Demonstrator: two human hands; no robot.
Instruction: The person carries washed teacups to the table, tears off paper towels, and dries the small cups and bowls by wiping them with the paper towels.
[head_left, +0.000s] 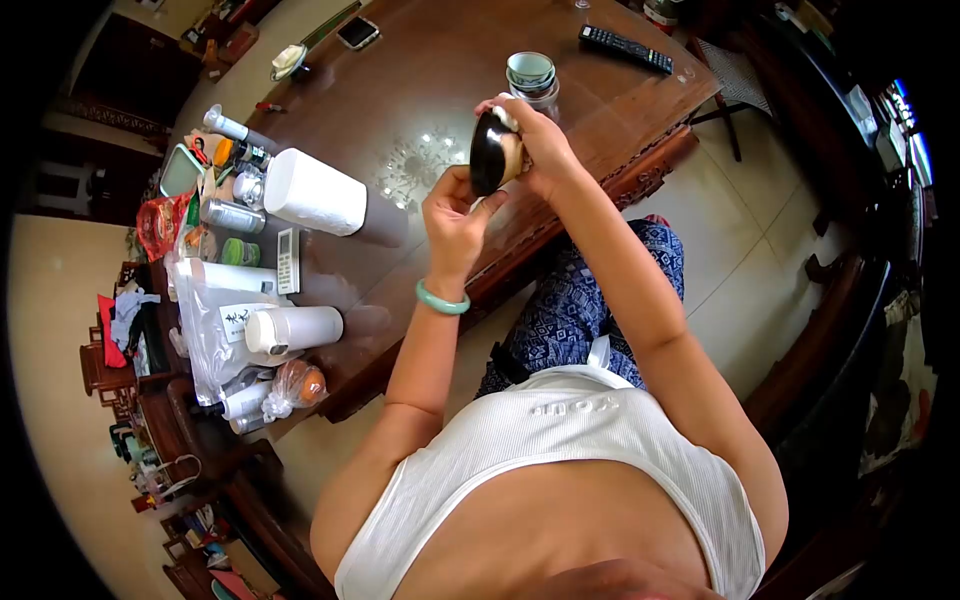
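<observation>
Above the table's near edge, both hands hold a rounded object [488,155], glossy black on one face and tan on its side; its exact kind is not clear. My left hand [455,222], below a pale green bangle [443,301], grips its lower end between thumb and fingers. My right hand [542,148] is closed around its upper right side, and a white wad [506,118], like tissue or cloth, shows at those fingers. Some right fingertips are hidden behind the object. Just beyond the right hand stand stacked small bowls [530,70] on a glass jar [541,100].
On the dark wooden table [400,110] lie a black remote [626,50] and a phone [358,33]. To the left are a white tissue pack [316,191], a white remote [288,261], a white flask [293,331], a bagged orange fruit [295,388] and several jars.
</observation>
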